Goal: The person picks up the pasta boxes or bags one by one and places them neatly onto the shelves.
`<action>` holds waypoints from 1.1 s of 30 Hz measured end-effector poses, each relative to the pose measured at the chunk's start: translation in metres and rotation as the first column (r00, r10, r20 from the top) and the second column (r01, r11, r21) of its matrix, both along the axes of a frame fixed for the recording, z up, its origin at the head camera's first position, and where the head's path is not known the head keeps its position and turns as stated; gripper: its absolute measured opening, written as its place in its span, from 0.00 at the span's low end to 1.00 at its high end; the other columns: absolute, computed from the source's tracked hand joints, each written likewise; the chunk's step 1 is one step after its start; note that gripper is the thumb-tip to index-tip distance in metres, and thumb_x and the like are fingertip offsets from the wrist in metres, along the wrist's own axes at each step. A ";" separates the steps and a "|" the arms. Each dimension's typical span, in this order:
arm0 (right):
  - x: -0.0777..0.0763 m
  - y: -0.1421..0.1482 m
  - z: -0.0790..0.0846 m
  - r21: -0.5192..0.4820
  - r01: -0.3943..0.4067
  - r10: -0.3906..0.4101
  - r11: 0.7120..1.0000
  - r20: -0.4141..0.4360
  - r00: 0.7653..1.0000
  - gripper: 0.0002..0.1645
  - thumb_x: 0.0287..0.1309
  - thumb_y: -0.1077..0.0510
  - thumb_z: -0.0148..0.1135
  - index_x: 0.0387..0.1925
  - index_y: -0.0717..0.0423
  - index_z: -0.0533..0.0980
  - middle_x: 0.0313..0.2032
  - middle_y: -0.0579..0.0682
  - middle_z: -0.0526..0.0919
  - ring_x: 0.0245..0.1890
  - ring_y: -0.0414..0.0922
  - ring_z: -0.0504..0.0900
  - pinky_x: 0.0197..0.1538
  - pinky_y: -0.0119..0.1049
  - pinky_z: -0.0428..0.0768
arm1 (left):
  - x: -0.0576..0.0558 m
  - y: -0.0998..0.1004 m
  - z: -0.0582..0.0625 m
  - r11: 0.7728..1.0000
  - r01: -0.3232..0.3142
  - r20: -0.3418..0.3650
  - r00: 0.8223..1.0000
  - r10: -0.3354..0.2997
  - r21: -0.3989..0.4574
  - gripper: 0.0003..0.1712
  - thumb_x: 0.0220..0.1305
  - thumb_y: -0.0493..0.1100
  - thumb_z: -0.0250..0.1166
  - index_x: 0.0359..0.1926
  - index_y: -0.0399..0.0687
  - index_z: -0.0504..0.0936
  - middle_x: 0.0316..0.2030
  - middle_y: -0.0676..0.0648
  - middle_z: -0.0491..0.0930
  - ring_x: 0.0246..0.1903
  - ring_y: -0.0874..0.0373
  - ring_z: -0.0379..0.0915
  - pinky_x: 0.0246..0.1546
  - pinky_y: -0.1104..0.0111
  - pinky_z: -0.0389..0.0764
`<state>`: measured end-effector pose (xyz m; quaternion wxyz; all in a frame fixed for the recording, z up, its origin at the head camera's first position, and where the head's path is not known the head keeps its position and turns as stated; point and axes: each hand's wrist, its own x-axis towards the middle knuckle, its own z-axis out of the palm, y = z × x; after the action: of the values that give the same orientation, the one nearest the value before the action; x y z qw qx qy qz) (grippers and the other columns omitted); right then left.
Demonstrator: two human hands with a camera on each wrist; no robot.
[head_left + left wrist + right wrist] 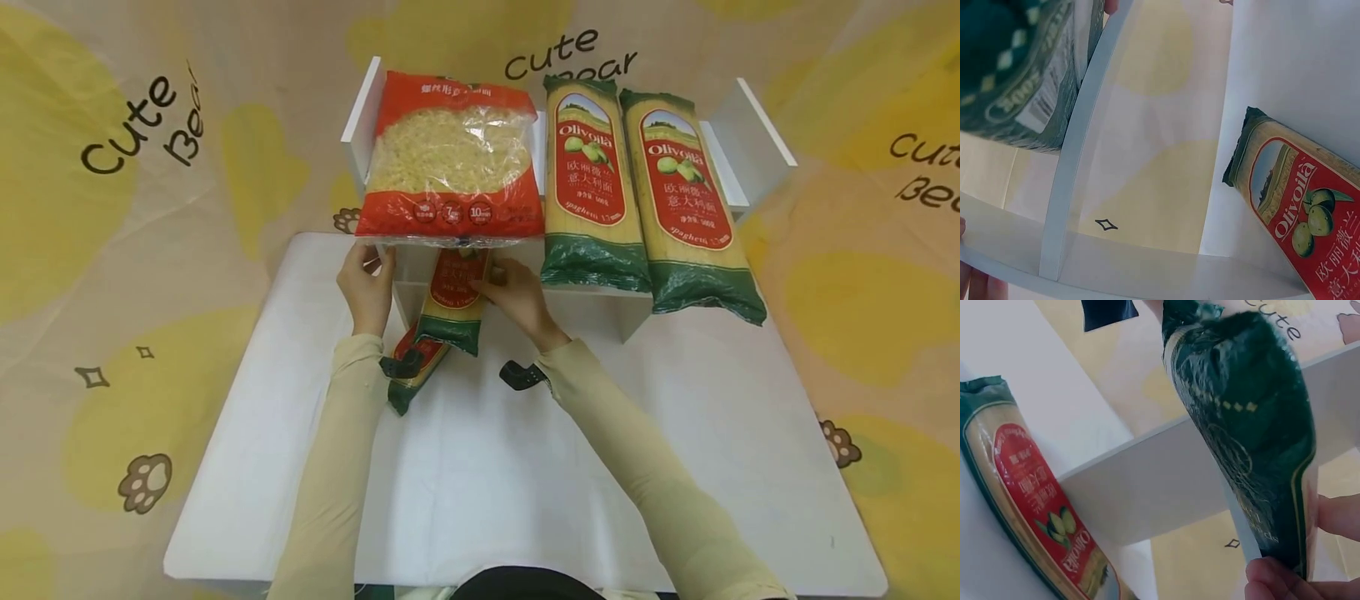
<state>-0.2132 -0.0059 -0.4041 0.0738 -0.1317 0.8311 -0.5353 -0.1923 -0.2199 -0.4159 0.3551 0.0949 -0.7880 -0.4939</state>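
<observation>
My right hand [517, 296] pinches the edge of a green-ended spaghetti packet [456, 287], held tilted at the shelf's lower opening; its upper end is hidden under the bag above. In the right wrist view, thumb and fingertips [1272, 578] press on either side of the packet. At the left end of the white shelf [360, 125], my left hand [366, 292] grips the board's edge, with fingers [982, 289] beyond it in the left wrist view. A second spaghetti packet [1310, 212] lies slanted on the table, partly beneath the held one in the head view.
On top of the shelf lie a red bag of spiral pasta [453, 158] and two more spaghetti packets, one in the middle [592, 183] and another [693, 200] to its right. White panels rise at both shelf ends. The white table [525, 483] extends toward me.
</observation>
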 end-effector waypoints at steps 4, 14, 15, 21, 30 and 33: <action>0.007 0.002 -0.003 -0.009 0.038 -0.039 0.999 -0.047 0.998 0.25 0.56 0.59 0.65 0.53 0.68 0.72 0.39 0.61 0.84 0.29 0.49 0.82 0.32 0.31 0.79 | 0.000 -0.001 0.001 1.000 -0.002 0.007 1.000 0.002 -0.001 0.13 0.62 0.35 0.63 0.46 0.32 0.80 0.40 0.36 0.82 0.42 0.48 0.79 0.47 0.61 0.81; 0.024 0.009 -0.016 -0.227 0.091 -0.090 0.970 0.014 0.996 0.19 0.57 0.65 0.63 0.50 0.69 0.74 0.36 0.66 0.84 0.36 0.64 0.82 0.38 0.41 0.85 | 0.000 -0.004 0.000 1.000 -0.009 0.008 1.000 0.009 -0.009 0.13 0.62 0.35 0.63 0.47 0.32 0.80 0.41 0.36 0.82 0.42 0.47 0.79 0.47 0.61 0.81; 0.025 0.010 -0.017 -0.231 0.095 -0.093 0.968 0.018 0.996 0.18 0.58 0.65 0.62 0.50 0.68 0.74 0.36 0.66 0.84 0.36 0.65 0.82 0.39 0.43 0.85 | 0.000 -0.005 0.000 1.000 -0.009 0.006 1.000 0.009 -0.009 0.14 0.62 0.35 0.63 0.47 0.32 0.80 0.41 0.36 0.82 0.42 0.47 0.79 0.47 0.61 0.81; 0.029 0.014 -0.024 -0.224 0.137 -0.126 0.965 0.064 0.990 0.18 0.60 0.63 0.58 0.51 0.69 0.74 0.38 0.65 0.84 0.35 0.59 0.84 0.41 0.45 0.84 | 0.000 -0.005 0.001 1.000 -0.014 0.015 1.000 0.014 -0.015 0.14 0.62 0.36 0.63 0.47 0.32 0.80 0.41 0.37 0.82 0.43 0.47 0.79 0.47 0.61 0.81; 0.028 0.013 -0.060 -0.166 0.165 -0.129 0.972 0.207 0.970 0.15 0.62 0.63 0.56 0.46 0.72 0.75 0.38 0.65 0.84 0.35 0.55 0.85 0.42 0.43 0.84 | 0.000 -0.005 0.002 1.000 -0.009 0.016 1.000 0.009 -0.011 0.14 0.62 0.36 0.63 0.47 0.33 0.80 0.41 0.37 0.82 0.43 0.48 0.79 0.48 0.61 0.81; 0.029 0.011 -0.072 -0.127 0.150 -0.108 0.980 0.289 0.951 0.14 0.63 0.63 0.55 0.45 0.73 0.75 0.38 0.64 0.83 0.35 0.55 0.84 0.43 0.42 0.84 | 0.000 -0.006 0.001 1.000 -0.008 0.012 1.000 0.008 -0.017 0.14 0.63 0.37 0.63 0.48 0.33 0.80 0.41 0.37 0.82 0.43 0.47 0.79 0.47 0.61 0.81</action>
<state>-0.1842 0.0055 -0.4758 0.1457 -0.0049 0.7771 -0.6122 -0.1926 -0.2258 -0.4147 0.3531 0.0980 -0.7938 -0.4853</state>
